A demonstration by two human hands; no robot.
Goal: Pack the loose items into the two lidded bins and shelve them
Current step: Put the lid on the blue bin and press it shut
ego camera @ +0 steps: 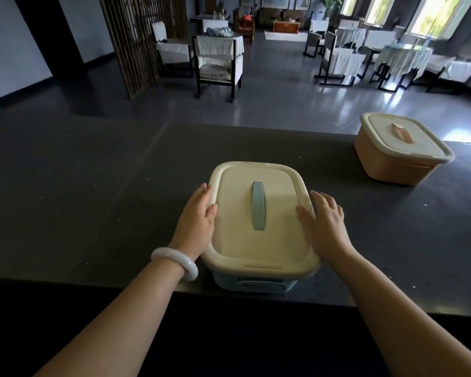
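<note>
A light blue bin (253, 285) with a cream lid (256, 240) and a blue lid handle (258, 205) stands at the near edge of the dark counter (93, 200). My left hand (196, 221), with a white bangle on its wrist, rests against the lid's left edge, its thumb on the rim. At the lid's right edge lies my right hand (324, 221), thumb on the rim and fingers spread. A second bin (392, 164), orange with a cream lid and an orange handle, sits shut at the counter's far right.
Beyond the counter lies a dim dining room with a shiny floor, a wooden lattice screen (136, 36) at the left, and several cloth-covered chairs (218, 61) and tables (403, 58) further back. Bright windows are at the upper right.
</note>
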